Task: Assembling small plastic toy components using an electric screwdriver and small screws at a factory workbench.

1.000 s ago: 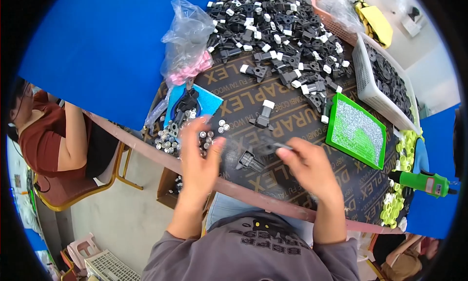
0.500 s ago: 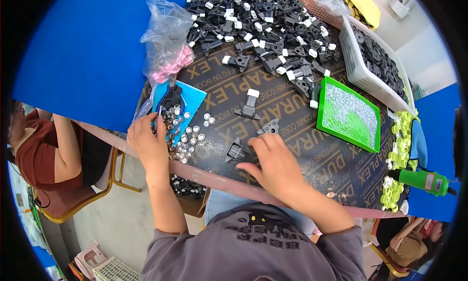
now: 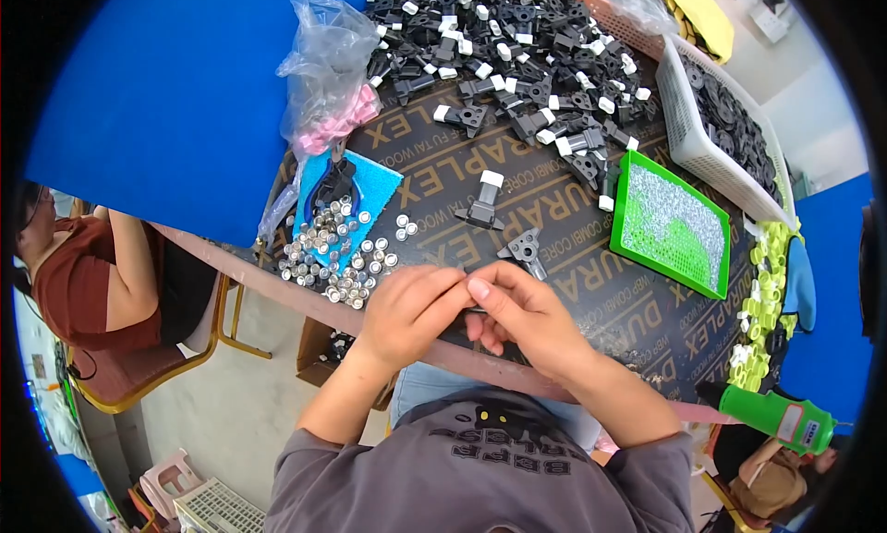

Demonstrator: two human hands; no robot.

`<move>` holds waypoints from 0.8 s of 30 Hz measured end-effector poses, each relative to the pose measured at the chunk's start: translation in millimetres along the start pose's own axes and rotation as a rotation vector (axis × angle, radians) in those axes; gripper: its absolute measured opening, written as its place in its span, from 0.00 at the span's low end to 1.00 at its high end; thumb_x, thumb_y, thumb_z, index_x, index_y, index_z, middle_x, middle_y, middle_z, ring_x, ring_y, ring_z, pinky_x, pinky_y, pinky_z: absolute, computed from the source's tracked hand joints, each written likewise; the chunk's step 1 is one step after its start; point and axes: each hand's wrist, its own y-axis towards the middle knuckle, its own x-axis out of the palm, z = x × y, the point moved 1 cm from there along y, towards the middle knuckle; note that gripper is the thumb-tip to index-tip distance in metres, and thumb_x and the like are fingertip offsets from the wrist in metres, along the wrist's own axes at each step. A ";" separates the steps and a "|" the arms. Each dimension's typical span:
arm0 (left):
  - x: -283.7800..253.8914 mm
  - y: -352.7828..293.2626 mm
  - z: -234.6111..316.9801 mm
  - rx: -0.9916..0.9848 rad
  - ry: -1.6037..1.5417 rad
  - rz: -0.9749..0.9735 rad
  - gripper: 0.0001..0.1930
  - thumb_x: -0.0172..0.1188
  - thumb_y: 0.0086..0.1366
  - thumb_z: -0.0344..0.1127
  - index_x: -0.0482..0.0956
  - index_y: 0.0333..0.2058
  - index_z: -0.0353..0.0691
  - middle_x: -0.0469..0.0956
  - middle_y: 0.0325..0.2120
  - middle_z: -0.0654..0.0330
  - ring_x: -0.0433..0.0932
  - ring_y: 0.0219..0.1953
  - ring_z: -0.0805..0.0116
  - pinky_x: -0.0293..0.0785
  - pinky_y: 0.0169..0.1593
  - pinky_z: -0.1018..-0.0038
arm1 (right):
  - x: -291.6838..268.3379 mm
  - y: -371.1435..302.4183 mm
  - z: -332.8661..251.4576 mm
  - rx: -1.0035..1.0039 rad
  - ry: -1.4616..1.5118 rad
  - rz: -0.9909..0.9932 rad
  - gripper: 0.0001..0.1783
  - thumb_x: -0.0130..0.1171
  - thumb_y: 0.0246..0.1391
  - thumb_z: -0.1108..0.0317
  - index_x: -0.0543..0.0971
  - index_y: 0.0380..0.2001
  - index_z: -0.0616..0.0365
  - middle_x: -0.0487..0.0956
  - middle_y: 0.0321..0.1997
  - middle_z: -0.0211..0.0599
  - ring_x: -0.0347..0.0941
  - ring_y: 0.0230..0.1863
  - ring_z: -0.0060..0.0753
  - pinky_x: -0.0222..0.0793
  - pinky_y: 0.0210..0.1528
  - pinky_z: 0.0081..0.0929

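My left hand [image 3: 416,313] and my right hand [image 3: 527,316] meet above the table's front edge, fingers closed. Between their fingertips only a dark sliver of a small black plastic part shows; the rest is covered. Whatever else my left fingers pinch is hidden. Just beyond my hands lies a flat black three-cornered plate [image 3: 524,247]. Farther off, a black plastic piece with a white end [image 3: 483,200] rests on the table. Left of my hands, small round silver caps [image 3: 356,284] are heaped on and beside a blue cloth [image 3: 377,182], along with blue-handled pliers [image 3: 319,191].
A large pile of black-and-white pieces [image 3: 517,53] covers the far side. To the right stand a green tray [image 3: 617,224] of tiny silver bits, a white basket [image 3: 682,131] of black parts, yellow-green plastic pieces [image 3: 762,293] and a green power tool [image 3: 781,417]. Pink-filled plastic bag [image 3: 323,71] lies far left.
My left hand has moved right from the silver caps to meet my right hand. The small black part has left the table and is between my fingers. The green tool has shifted toward the front edge.
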 end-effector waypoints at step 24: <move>35.9 4.7 19.0 -0.786 -0.248 -0.238 0.18 0.70 0.50 0.27 0.78 0.41 0.36 0.77 0.37 0.53 0.76 0.39 0.52 0.72 0.42 0.64 | -31.3 1.6 47.7 -0.446 -0.040 0.431 0.12 0.65 0.54 0.80 0.75 0.41 0.62 0.75 0.42 0.32 0.73 0.32 0.14 0.71 0.33 0.15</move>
